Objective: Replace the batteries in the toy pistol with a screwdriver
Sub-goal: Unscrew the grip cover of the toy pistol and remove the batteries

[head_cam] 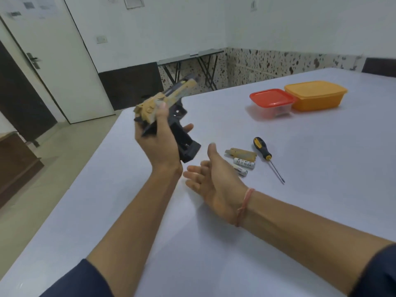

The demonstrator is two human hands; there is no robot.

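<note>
My one camera rides on the wearer's head, looking forward and down across the white table (278, 211) from close above its near edge, wide-angled, both forearms reaching in from the bottom corners and a door (53, 61) beyond at left.

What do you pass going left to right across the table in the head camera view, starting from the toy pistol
toy pistol in the left hand → open right hand → tan battery cover → screwdriver → red-lidded container → orange container.
</note>
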